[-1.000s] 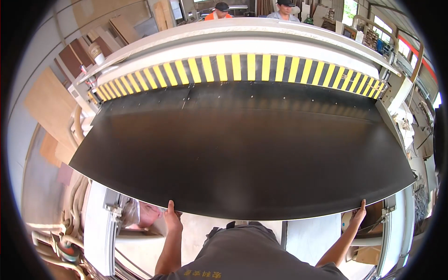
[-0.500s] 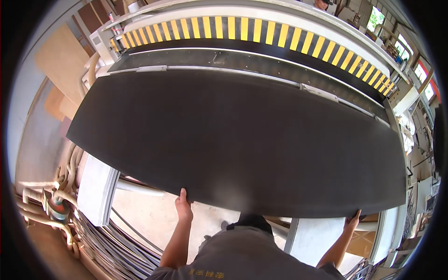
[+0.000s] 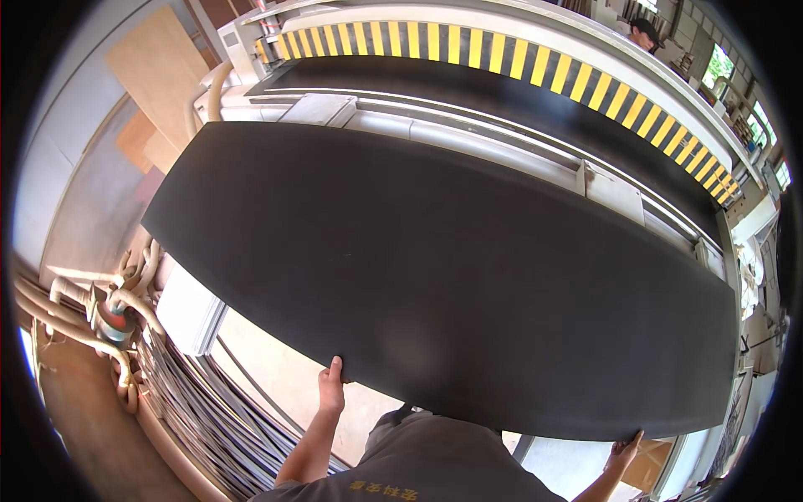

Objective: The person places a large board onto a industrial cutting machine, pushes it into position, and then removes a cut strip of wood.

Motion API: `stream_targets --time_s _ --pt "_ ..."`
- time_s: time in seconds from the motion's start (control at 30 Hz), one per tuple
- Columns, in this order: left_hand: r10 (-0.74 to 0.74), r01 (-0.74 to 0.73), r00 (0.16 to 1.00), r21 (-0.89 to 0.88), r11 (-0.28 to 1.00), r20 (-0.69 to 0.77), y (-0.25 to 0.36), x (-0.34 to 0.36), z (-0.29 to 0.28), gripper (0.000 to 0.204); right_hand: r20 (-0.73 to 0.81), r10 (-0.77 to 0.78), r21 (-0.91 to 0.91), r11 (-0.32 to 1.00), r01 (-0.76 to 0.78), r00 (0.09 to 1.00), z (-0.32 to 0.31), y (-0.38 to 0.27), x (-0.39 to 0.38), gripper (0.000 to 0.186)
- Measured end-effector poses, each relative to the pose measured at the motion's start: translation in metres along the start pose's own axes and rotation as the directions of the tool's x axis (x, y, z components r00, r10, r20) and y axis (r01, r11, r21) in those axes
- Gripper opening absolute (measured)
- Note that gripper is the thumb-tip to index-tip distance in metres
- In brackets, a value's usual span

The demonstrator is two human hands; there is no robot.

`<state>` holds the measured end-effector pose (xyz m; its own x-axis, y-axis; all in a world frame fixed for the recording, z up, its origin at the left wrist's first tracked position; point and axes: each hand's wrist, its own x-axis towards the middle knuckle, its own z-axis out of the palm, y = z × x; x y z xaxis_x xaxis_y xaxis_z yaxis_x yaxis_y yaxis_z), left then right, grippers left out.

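Note:
A large dark panel (image 3: 443, 268) spans most of the view, held level in front of me. My left hand (image 3: 332, 386) is closed on its near edge, left of the middle, thumb on top and the other fingers hidden beneath. Farther right along the same edge, my right hand (image 3: 623, 450) also grips the panel, its thumb at the rim and its fingers mostly hidden. Beyond the panel's far edge is a long machine with a yellow-and-black striped guard (image 3: 502, 57) and a dark bed (image 3: 468, 96).
White supports (image 3: 191, 305) stand under the panel. Long thin strips (image 3: 213, 410) lie in a bundle on the left, near hoses (image 3: 138, 301). A light wooden sheet (image 3: 159, 67) leans against the left wall. Behind the machine, at the far right, is another person in a dark cap (image 3: 644, 33).
The panel has come back toward me, away from the machine, baring more of its bed and pale front supports. Both hands keep their hold. The view has shifted slightly.

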<state>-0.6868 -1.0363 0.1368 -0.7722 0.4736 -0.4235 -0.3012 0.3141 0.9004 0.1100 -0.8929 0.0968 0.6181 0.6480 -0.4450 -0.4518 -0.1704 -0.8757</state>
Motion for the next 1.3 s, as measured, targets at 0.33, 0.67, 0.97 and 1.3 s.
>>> stream_targets --time_s 0.33,0.67,0.97,1.3 --pt "-0.299 0.138 0.775 0.312 0.940 0.557 0.073 0.012 -0.066 0.056 0.150 -0.736 -0.963 -0.259 -0.070 0.660 0.000 -0.029 0.057 0.065" --pt "0.790 -0.412 0.586 0.773 0.482 -0.180 0.060 0.119 -0.068 0.027 0.105 -0.650 -0.969 -0.239 -0.071 0.753 0.058 -0.010 0.026 0.056" --pt "0.744 -0.366 0.621 0.749 0.553 -0.246 0.065 0.116 -0.043 0.021 0.204 -0.697 -0.953 -0.302 -0.023 0.688 0.031 -0.006 0.059 0.054" --pt "0.761 -0.372 0.604 0.761 0.532 -0.237 0.081 0.143 -0.033 0.021 0.120 -0.687 -0.964 -0.253 -0.082 0.716 0.068 -0.008 0.045 0.055"
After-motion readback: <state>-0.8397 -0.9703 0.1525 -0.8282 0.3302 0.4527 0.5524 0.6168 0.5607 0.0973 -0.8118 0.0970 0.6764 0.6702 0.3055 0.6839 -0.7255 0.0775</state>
